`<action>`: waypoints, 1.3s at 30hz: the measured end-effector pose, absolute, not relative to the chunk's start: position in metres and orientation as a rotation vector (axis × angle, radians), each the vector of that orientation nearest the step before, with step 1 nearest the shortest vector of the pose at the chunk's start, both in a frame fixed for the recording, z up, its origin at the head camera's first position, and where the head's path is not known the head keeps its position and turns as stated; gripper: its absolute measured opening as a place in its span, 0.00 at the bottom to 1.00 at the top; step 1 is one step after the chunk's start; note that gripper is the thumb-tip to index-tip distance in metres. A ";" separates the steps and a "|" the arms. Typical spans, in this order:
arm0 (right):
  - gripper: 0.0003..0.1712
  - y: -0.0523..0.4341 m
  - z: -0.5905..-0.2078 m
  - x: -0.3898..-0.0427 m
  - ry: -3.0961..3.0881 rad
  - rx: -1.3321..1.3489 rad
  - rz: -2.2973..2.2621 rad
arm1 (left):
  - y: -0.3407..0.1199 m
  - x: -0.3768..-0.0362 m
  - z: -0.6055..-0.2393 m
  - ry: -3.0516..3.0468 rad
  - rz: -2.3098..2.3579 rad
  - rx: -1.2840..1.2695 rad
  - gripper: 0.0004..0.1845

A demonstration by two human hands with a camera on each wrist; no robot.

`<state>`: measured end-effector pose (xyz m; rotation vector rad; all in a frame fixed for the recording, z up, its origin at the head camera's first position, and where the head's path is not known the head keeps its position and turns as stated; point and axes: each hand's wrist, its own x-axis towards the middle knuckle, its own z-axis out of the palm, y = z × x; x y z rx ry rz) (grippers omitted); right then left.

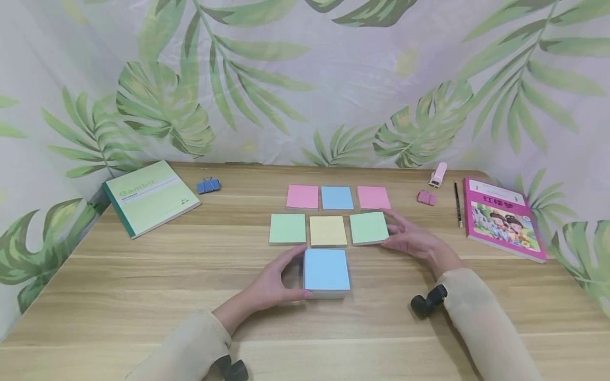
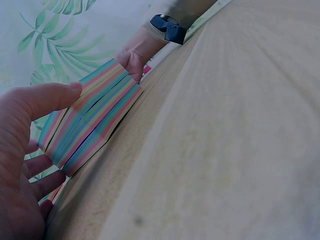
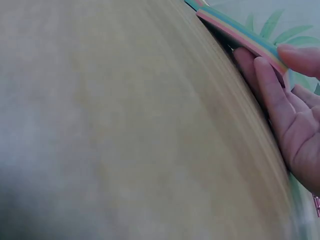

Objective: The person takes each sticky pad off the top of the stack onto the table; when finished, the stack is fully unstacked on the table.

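My left hand (image 1: 269, 286) grips the left side of a thick stack of sticky note pads (image 1: 326, 270) with a blue top sheet. In the left wrist view, striped coloured edges show on this stack (image 2: 95, 117), and the thumb lies against them. My right hand (image 1: 416, 241) pinches the right edge of a green-topped sticky note pad (image 1: 369, 228). That pad (image 3: 250, 41) is tilted, its held edge raised off the table in the right wrist view. Left of it lie a yellow pad (image 1: 328, 231) and another green pad (image 1: 287, 229).
Behind them sit a pink pad (image 1: 302, 197), a blue pad (image 1: 337, 198) and a second pink pad (image 1: 374, 197). A notebook (image 1: 152, 198) and blue binder clip (image 1: 208, 185) lie left. At right are a pink clip (image 1: 426, 198), stapler (image 1: 438, 174), pencil (image 1: 458, 205) and pink book (image 1: 504, 219).
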<state>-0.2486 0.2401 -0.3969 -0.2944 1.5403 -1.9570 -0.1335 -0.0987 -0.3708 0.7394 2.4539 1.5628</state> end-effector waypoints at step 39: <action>0.55 0.155 -0.388 -0.175 1.969 -0.771 -1.493 | -0.099 -0.134 -0.370 2.432 1.574 0.716 0.43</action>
